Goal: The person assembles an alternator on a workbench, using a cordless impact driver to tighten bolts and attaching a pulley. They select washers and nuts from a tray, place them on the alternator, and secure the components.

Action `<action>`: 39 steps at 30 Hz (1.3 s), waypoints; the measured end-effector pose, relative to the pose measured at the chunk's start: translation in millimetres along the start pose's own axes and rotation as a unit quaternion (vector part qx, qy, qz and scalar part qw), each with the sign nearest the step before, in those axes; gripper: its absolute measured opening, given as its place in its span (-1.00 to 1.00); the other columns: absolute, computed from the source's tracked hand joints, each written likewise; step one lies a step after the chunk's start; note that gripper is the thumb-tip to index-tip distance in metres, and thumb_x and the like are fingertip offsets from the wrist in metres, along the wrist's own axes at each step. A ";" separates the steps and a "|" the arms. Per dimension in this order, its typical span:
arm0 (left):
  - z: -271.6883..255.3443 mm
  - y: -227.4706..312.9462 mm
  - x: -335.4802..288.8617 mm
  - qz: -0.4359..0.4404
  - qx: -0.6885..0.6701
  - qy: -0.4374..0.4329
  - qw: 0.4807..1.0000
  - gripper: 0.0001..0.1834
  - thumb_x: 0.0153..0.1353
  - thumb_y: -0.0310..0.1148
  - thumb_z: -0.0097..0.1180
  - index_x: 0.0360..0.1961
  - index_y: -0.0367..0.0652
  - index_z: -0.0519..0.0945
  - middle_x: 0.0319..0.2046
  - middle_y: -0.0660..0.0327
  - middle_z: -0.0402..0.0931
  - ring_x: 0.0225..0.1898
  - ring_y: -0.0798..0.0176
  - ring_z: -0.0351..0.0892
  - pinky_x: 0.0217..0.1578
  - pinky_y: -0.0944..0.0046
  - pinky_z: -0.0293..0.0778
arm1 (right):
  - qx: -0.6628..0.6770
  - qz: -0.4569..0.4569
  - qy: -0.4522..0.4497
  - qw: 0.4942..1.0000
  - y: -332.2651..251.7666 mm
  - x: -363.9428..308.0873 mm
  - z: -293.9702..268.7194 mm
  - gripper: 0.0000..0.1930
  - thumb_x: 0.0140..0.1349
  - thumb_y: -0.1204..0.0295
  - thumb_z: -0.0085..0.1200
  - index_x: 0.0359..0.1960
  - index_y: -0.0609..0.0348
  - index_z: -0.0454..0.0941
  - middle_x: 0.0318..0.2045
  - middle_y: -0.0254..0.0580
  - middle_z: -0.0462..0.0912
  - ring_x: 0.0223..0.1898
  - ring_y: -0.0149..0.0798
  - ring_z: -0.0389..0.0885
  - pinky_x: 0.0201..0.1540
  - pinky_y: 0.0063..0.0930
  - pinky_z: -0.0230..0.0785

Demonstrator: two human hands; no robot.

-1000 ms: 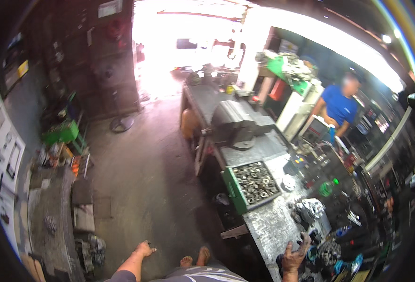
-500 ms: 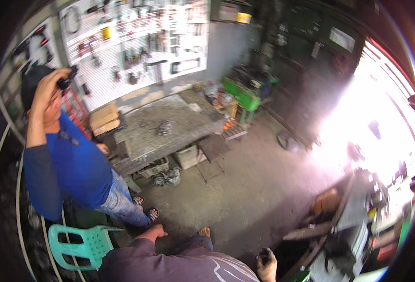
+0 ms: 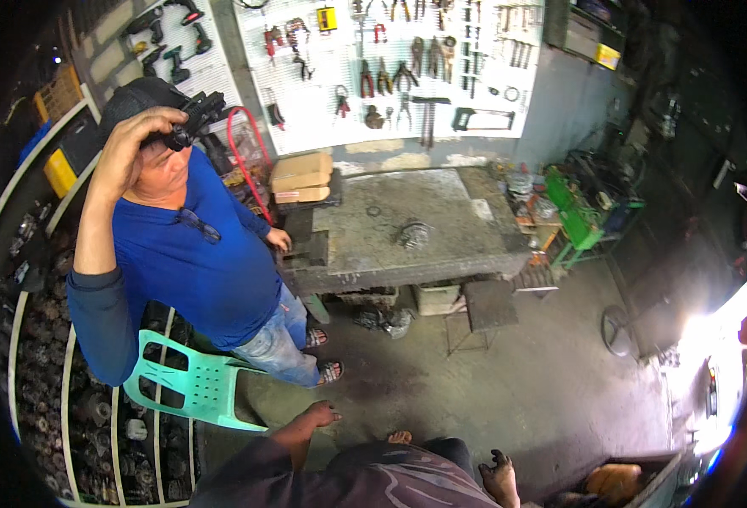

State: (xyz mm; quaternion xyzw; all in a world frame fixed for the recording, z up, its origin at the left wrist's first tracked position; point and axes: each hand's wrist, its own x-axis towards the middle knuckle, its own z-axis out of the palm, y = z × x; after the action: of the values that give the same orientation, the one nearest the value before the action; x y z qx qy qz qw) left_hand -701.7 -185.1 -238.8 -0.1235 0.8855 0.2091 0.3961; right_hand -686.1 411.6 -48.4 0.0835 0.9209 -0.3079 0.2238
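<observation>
My left hand (image 3: 322, 413) hangs low in front of me over the concrete floor, its fingers curled in and nothing seen in them. On the other side, my right hand (image 3: 498, 476) is held low with blackened fingers bent but apart; no object can be made out in it. Neither hand touches anything. Nearest to the left hand is a green plastic chair (image 3: 212, 364). Beyond it, a person in a blue shirt (image 3: 191, 271) raises one hand to a black device at the cap and rests the other on the workbench edge.
A worn workbench (image 3: 441, 203) carries a coiled metal part (image 3: 414, 234) and cardboard boxes (image 3: 301, 176). Behind it hangs a pegboard of hand tools (image 3: 390, 135). A small stool (image 3: 490, 306) stands in front, a green machine stand (image 3: 576, 212) farther right. Shelves of parts (image 3: 85, 415) line the left.
My view has swung right to left, so the bench, the person and the chair now sit farther right in it. Both my hands stay low; the other person's hand remains at the cap.
</observation>
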 end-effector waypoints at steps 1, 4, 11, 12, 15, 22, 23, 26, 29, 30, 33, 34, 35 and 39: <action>-1.2 -1.0 4.5 0.013 0.004 0.005 1.000 -0.22 0.53 0.25 0.09 0.44 -0.20 0.55 0.33 -0.13 0.58 0.37 -0.25 0.53 0.40 -0.10 0.44 | -0.009 -0.001 -0.027 1.000 1.9 21.3 -5.1 -0.28 0.25 0.15 0.40 0.40 0.18 0.50 0.23 0.29 0.65 0.30 0.26 0.59 0.35 0.03 0.49; 6.1 -3.9 6.5 0.042 0.035 0.018 0.998 -0.26 0.53 0.22 0.08 0.49 -0.08 0.52 0.37 -0.08 0.55 0.38 -0.21 0.53 0.40 -0.06 0.45 | -0.055 0.014 -0.096 0.994 30.0 90.5 -12.2 -0.25 0.22 0.15 0.43 0.42 0.16 0.48 0.26 0.31 0.63 0.34 0.28 0.55 0.39 0.03 0.47; 26.8 39.4 -44.9 -0.182 -0.005 -0.101 0.978 -0.05 0.35 0.37 0.24 0.51 -0.13 0.51 0.58 -0.09 0.32 0.59 -0.17 0.28 0.52 -0.01 0.30 | -0.040 -0.037 -0.034 0.998 195.8 297.6 -3.7 -0.41 0.41 0.22 0.34 0.39 0.23 0.54 0.03 0.04 0.77 0.03 -0.07 0.75 0.10 -0.25 0.64; 27.6 49.5 -51.2 -0.194 -0.034 -0.102 0.975 -0.05 0.33 0.38 0.26 0.48 -0.13 0.55 0.57 -0.08 0.34 0.58 -0.18 0.31 0.52 -0.02 0.31 | -0.045 -0.042 -0.061 0.996 218.4 323.0 -9.2 -0.42 0.39 0.17 0.35 0.35 0.18 0.58 0.01 -0.03 0.77 -0.02 -0.12 0.74 0.05 -0.25 0.64; 25.2 73.8 -57.5 -0.191 -0.137 -0.022 0.972 -0.03 0.29 0.40 0.30 0.48 -0.11 0.54 0.49 -0.10 0.46 0.51 -0.20 0.41 0.47 -0.05 0.38 | -0.131 0.085 -0.142 0.977 243.2 406.8 -43.3 -0.34 0.35 0.12 0.40 0.37 0.20 0.54 0.08 0.06 0.74 0.05 -0.07 0.72 0.08 -0.23 0.63; 22.8 86.8 -38.1 -0.281 -0.329 0.067 0.899 -0.47 0.52 0.12 0.19 0.32 0.08 0.67 0.29 0.11 0.70 0.37 0.01 0.60 0.43 0.00 0.47 | -0.169 0.014 -0.115 0.979 84.3 532.4 -88.8 -0.24 0.30 0.23 0.50 0.43 0.35 0.45 0.27 0.34 0.68 0.27 0.09 0.70 0.26 -0.18 0.58; 26.0 86.8 -39.1 -0.241 -0.336 0.075 0.907 -0.39 0.47 0.14 0.25 0.37 0.01 0.62 0.26 0.03 0.71 0.33 -0.03 0.63 0.37 -0.01 0.51 | -0.128 -0.013 -0.110 0.986 47.1 542.6 -83.6 -0.25 0.29 0.25 0.50 0.42 0.34 0.47 0.25 0.33 0.69 0.26 0.08 0.71 0.25 -0.18 0.58; 35.8 81.5 -55.2 -0.203 -0.303 0.058 0.929 -0.19 0.39 0.17 0.36 0.47 -0.11 0.50 0.27 -0.13 0.67 0.29 -0.09 0.66 0.29 -0.03 0.57 | -0.130 -0.108 -0.096 0.981 -71.3 568.3 -59.1 -0.25 0.30 0.31 0.49 0.45 0.36 0.43 0.21 0.33 0.71 0.23 0.09 0.73 0.23 -0.19 0.58; 41.9 71.4 -80.1 -0.288 -0.306 0.018 0.907 -0.25 0.47 0.13 0.27 0.51 -0.05 0.45 0.46 -0.03 0.49 0.42 -0.04 0.52 0.39 -0.07 0.46 | -0.094 -0.191 -0.158 0.964 -194.6 573.4 -19.4 -0.27 0.35 0.24 0.42 0.46 0.35 0.42 0.21 0.31 0.71 0.21 0.09 0.74 0.25 -0.19 0.58; 42.3 65.5 -89.3 -0.294 -0.323 0.019 0.899 -0.26 0.47 0.13 0.27 0.50 -0.05 0.46 0.45 -0.03 0.50 0.41 -0.04 0.53 0.38 -0.07 0.47 | -0.199 -0.222 -0.133 0.945 -232.2 568.2 -6.0 -0.28 0.38 0.22 0.40 0.45 0.36 0.42 0.21 0.32 0.71 0.20 0.08 0.74 0.25 -0.19 0.58; 30.6 38.0 -111.4 -0.315 -0.371 0.024 0.873 -0.29 0.47 0.12 0.27 0.47 -0.06 0.48 0.41 -0.02 0.52 0.38 -0.05 0.54 0.36 -0.07 0.48 | -0.052 -0.271 -0.214 0.937 -336.5 544.0 29.2 -0.26 0.41 0.08 0.29 0.43 0.41 0.43 0.25 0.34 0.68 0.31 0.23 0.64 0.35 -0.06 0.48; 23.9 28.1 -115.8 -0.321 -0.383 0.039 0.865 -0.30 0.47 0.11 0.27 0.46 -0.06 0.49 0.40 -0.02 0.52 0.37 -0.05 0.55 0.35 -0.07 0.48 | -0.008 -0.302 -0.219 0.928 -372.9 536.6 43.9 -0.26 0.39 0.06 0.30 0.42 0.37 0.45 0.24 0.32 0.69 0.30 0.23 0.66 0.34 -0.05 0.48; 15.7 17.4 -118.7 -0.325 -0.394 0.056 0.858 -0.31 0.47 0.11 0.28 0.44 -0.06 0.49 0.39 -0.02 0.53 0.36 -0.05 0.55 0.35 -0.07 0.49 | 0.018 -0.328 -0.229 0.916 -411.1 532.1 58.6 -0.26 0.38 0.04 0.32 0.42 0.34 0.47 0.25 0.31 0.69 0.30 0.23 0.66 0.35 -0.06 0.48; -20.2 -14.6 -120.1 -0.330 -0.424 0.123 0.834 -0.35 0.47 0.09 0.28 0.40 -0.07 0.52 0.34 -0.01 0.55 0.32 -0.05 0.57 0.32 -0.07 0.51 | 0.054 -0.363 -0.252 0.895 -540.4 506.9 102.0 -0.31 0.42 0.13 0.33 0.43 0.34 0.49 0.16 0.26 0.75 0.16 0.07 0.76 0.24 -0.15 0.57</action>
State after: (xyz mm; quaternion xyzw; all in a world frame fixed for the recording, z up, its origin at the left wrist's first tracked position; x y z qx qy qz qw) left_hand -630.5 -201.0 -140.2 -0.5892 0.6582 0.4036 0.2382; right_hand -1255.9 -72.4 -69.6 -0.3252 0.7818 -0.4278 0.3161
